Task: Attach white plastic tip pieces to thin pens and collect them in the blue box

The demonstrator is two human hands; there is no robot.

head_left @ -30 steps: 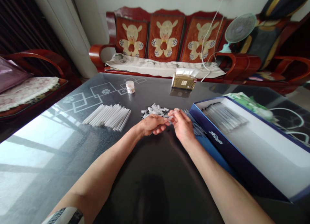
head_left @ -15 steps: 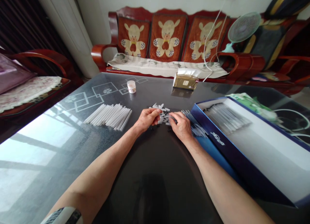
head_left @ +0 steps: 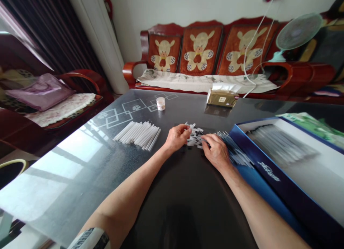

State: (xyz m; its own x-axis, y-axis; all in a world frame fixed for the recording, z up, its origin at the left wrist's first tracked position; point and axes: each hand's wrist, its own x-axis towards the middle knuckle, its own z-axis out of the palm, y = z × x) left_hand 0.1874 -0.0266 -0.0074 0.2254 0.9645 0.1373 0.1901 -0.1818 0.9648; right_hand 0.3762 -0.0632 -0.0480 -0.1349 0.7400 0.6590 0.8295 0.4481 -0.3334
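Note:
My left hand [head_left: 177, 137] is closed in a pinch at the left edge of a loose pile of small white and dark pieces [head_left: 197, 131]. What lies between its fingertips is too small to make out. On the pile's right side, my right hand [head_left: 215, 151] is bent, thumb and fingertips close together among the pieces; anything in them is hidden. A bundle of thin clear rods [head_left: 239, 154] lies just right of that hand, partly behind it. Farther left, many white pen-like tubes [head_left: 138, 134] rest side by side on the dark table [head_left: 161, 198].
A blue open box [head_left: 268, 170] with a white inside holds a packet of thin rods [head_left: 287, 143]. Green plastic packaging [head_left: 314, 125] lies behind it. Toward the back stand a small white cup [head_left: 161, 104] and a tissue pack [head_left: 221, 97]. A red wooden sofa [head_left: 131, 71] is beyond.
The view has turned left, so everything sits farther right in the picture. Both hands stay at the pile, with only slight finger movement.

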